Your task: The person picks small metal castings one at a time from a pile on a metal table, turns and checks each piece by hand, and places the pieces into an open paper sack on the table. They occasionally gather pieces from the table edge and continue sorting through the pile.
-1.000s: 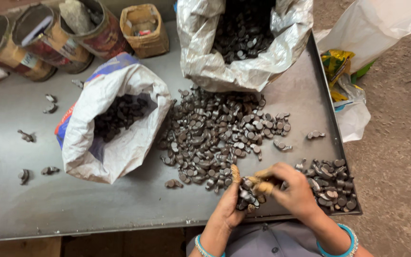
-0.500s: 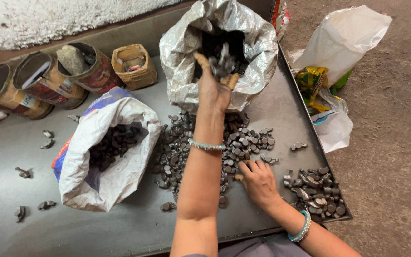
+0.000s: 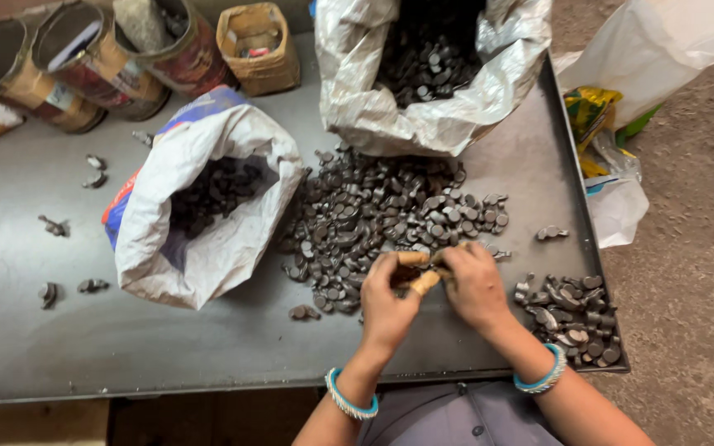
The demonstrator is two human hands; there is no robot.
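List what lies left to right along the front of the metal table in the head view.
Two stray dark metal pieces → white woven sack of dark pieces → left hand → right hand → small dark heap at the corner.

dark metal pieces [image 3: 390, 215] heaped on grey tray [image 3: 208, 347]

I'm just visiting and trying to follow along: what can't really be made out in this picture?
Head view only:
- What the left hand and right hand pinch: fingers cover it.
- The tins' contents: shadowed.
- How full the silver sack is: top edge cuts it off.
- Single metal pieces: too small to tell shape.
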